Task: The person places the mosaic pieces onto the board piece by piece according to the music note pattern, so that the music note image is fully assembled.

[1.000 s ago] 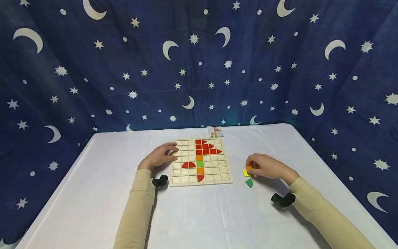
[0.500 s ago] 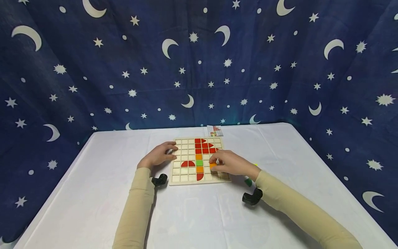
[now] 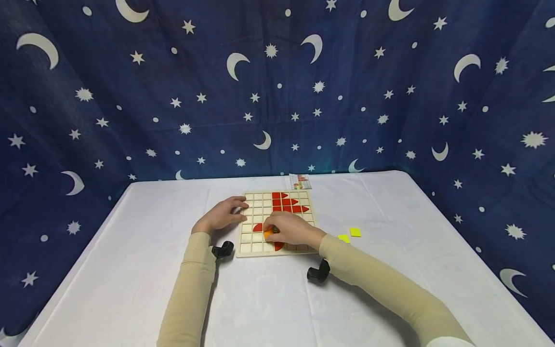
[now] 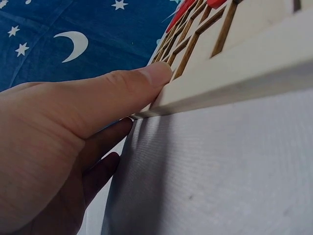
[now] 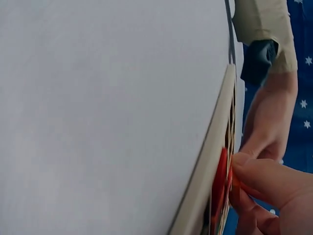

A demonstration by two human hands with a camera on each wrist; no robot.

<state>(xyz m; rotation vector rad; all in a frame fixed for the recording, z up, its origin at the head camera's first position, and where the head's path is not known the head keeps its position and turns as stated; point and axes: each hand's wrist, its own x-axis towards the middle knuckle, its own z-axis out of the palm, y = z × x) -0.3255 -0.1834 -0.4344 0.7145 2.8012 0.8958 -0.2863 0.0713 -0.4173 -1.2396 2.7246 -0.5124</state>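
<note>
A wooden grid board (image 3: 257, 251) lies on the white table with red, orange and green tiles in its cells. My left hand (image 3: 221, 215) rests at the board's left side; in the left wrist view its straight thumb (image 4: 156, 74) lies on the rim. Over the lower middle cells, my right hand (image 3: 295, 229) pinches an orange tile (image 3: 268, 234) between thumb and fingertips. A red quarter-round (image 3: 257, 227) sits just left of it. Rows of red tiles (image 3: 286, 202) fill upper cells. Fingers and palm hide several central cells.
Two yellow square tiles (image 3: 355, 232) lie right of the board, one beside the right sleeve (image 3: 373, 270). A small printed card (image 3: 300, 181) stands behind the board. A dark blue curtain (image 3: 195, 120) with moons and stars hangs at the back.
My right hand has picked up the orange tile from the right and carried it left over the board. The green piece is now out of sight. My left hand has stayed put.
</note>
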